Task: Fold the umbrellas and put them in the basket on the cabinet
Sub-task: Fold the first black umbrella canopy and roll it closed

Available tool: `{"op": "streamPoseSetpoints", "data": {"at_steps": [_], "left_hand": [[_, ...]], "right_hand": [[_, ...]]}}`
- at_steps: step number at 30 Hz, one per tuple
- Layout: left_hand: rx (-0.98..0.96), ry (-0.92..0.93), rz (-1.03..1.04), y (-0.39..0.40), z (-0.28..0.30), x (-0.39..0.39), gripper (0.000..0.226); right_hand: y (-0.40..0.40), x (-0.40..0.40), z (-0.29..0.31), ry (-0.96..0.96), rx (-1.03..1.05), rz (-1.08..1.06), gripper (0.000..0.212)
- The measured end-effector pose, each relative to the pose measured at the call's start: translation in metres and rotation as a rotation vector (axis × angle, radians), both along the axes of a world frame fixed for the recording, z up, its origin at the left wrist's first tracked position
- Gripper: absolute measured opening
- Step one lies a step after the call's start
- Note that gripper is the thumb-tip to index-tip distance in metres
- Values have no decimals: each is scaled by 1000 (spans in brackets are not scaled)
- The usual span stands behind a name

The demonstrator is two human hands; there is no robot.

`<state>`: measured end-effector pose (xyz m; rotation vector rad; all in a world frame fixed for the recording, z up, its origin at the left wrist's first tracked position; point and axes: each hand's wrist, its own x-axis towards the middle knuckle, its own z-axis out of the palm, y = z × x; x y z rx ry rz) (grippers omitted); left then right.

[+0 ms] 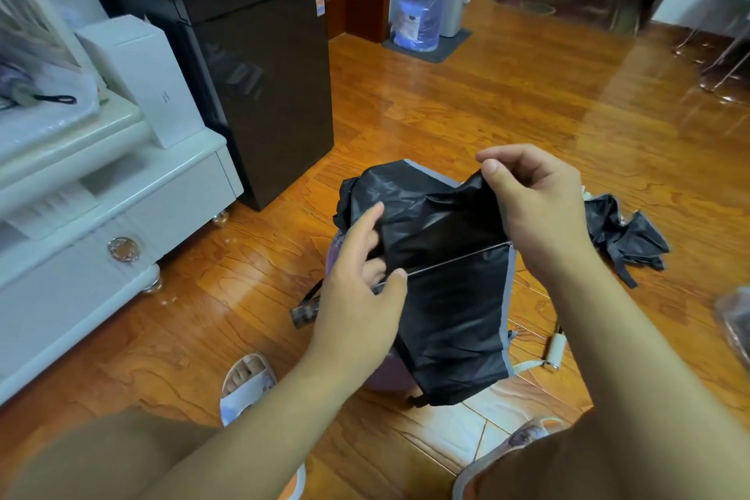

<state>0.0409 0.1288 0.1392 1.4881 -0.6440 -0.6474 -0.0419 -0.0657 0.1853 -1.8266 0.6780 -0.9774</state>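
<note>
A person holds a black fabric umbrella with a grey-edged canopy and thin metal ribs (446, 296) in front of the body, above the glossy orange-brown wooden floor (466, 93). The left hand (361, 276) has its thumb and curled fingers closed on the near end of one thin rib, with the index finger stretched out against the black cloth. The right hand (535, 207) pinches the upper edge of the canopy between thumb and forefinger, the other fingers curled. The cloth hangs loose and crumpled between the two hands, and a purple part shows behind its lower edge. A second dark, partly collapsed fabric umbrella with a pale cylindrical handle (625, 239) lies on the floor to the right, apart from the first. At the left stands a white cabinet with a round clear knob (121, 215); on its top surface sits a white plastic basket (44, 110) holding a folded purple umbrella with a black wrist loop (24, 89), beside a white rectangular cardboard box (150, 77). A tall black glossy refrigerator (259, 73) stands behind the cabinet, and a large blue water bottle wrapped in clear plastic (422, 0) stands farther back.
</note>
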Motion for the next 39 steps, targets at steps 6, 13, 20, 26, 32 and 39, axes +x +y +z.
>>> {"op": "streamPoseSetpoints", "data": {"at_steps": [6,13,20,26,32,39], "left_hand": [[112,-112,90,1,7,12,49],[121,-202,163,-3,4,27,23],[101,-257,237,-5,7,28,11],[46,-110,259,-3,7,26,32],[119,-181,190,-3,6,20,53],[106,-46,300,-5,-2,20,24]], "right_hand": [[2,-1,3,1,-42,-2,17],[7,0,8,8,-80,30,16],[7,-8,15,93,-129,130,19],[6,-9,10,97,-150,108,21],[4,-4,5,120,-142,77,21],[5,-4,8,85,-149,47,20]]}}
